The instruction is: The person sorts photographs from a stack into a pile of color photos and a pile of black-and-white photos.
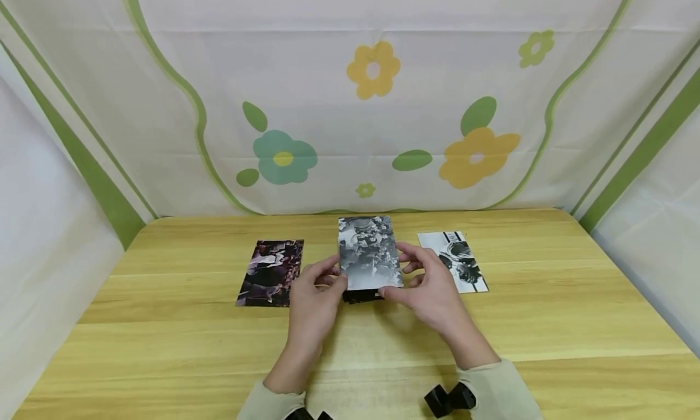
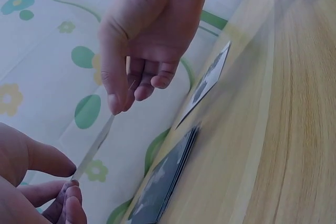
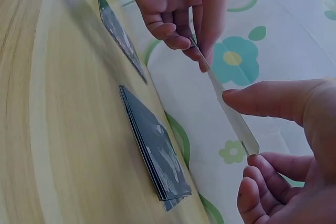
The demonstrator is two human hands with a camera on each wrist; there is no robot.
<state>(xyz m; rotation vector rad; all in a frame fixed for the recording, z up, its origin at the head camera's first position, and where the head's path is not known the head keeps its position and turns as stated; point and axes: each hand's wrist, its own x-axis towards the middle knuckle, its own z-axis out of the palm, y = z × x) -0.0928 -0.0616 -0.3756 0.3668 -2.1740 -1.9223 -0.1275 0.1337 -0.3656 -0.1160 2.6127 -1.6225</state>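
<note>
A black-and-white photo print [image 1: 369, 256] is held up between both hands over a stack of prints [image 1: 358, 296]. My left hand [image 1: 317, 298] pinches its left edge between thumb and fingers. On the opposite edge, my right hand [image 1: 429, 292] has its thumb at the lower corner and fingers along the side. Both wrist views show the held print [image 2: 94, 145] nearly edge-on, lifted clear of the stack [image 3: 155, 145]. The stack lies on the table below, mostly hidden by the print in the head view.
To the left lies a dark purple-toned print [image 1: 270, 274]. A black-and-white print with a pale border [image 1: 465, 265] lies to the right, behind the right hand. The wooden table [image 1: 180, 347] ends at a flower-patterned cloth [image 1: 328, 104].
</note>
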